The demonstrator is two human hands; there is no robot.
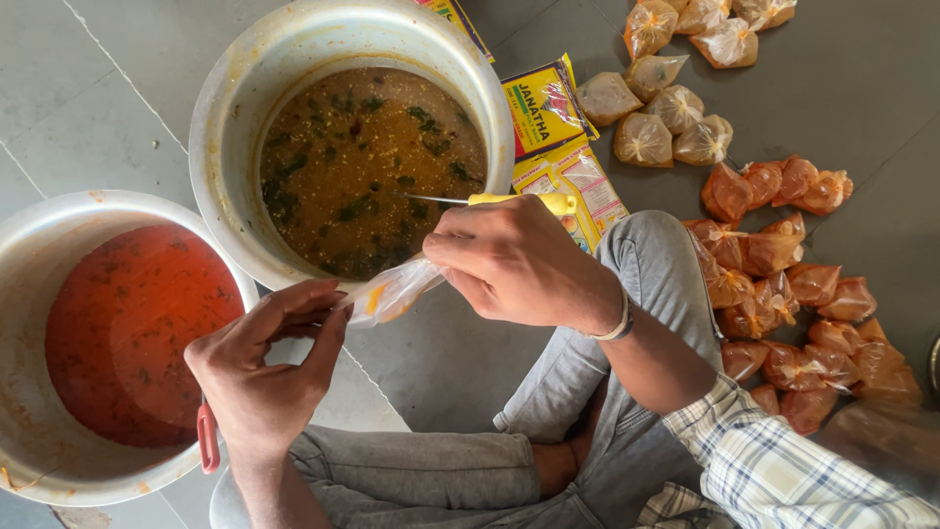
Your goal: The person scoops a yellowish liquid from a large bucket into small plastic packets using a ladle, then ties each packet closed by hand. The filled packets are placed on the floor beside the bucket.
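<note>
I sit cross-legged on a grey tiled floor, looking down at my own hands. My left hand pinches one end of a small clear plastic pouch between thumb and fingers; my right hand closes around the other end. The pouch hangs stretched between them, just over the near rim of a large metal pot of greenish-brown curry. A yellow-handled ladle rests behind my right hand.

The pouch looks thin and barely filled, so I judge that a loose grip could let it slip or spill onto the floor or my grey trousers.

A second pot, holding red gravy, is cut off at the left. I cannot see whether the pouch's mouth is open or twisted closed; my right fingers hide it. Tied orange pouches pile at my right, the lowest ones blurred.
</note>
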